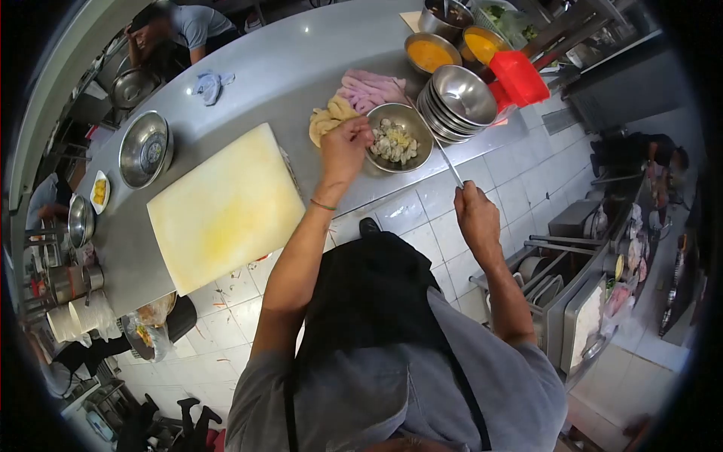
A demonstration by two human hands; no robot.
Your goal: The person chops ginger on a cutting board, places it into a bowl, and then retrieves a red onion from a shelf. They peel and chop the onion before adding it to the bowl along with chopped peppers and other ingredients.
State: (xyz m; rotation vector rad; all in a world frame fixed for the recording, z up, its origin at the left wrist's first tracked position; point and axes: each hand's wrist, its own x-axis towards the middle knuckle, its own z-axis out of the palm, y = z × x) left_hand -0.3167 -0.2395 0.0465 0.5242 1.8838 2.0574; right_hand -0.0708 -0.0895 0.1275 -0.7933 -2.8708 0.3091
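Note:
A steel mixing bowl (419,160) near the table's front edge holds pale, chopped-looking pieces (395,142) with yellowish bits on top. At its left rim is my left hand (346,147), fingers curled together; whether they grip the rim or a small piece is hidden. My right hand (477,217) is wrapped round the handle end of a long, thin knife (444,154). The blade points up and left, passing between the bowl and a stack of steel bowls (463,102). Behind my left hand lie a yellow cloth (327,119) and a pink cloth (367,90).
A yellow-stained white cutting board (230,207) lies to the left, beside an upright steel bowl (144,149). Pots of orange liquid (431,54) and a red plastic container (521,77) stand at back right. Co-workers (199,30) are around the room.

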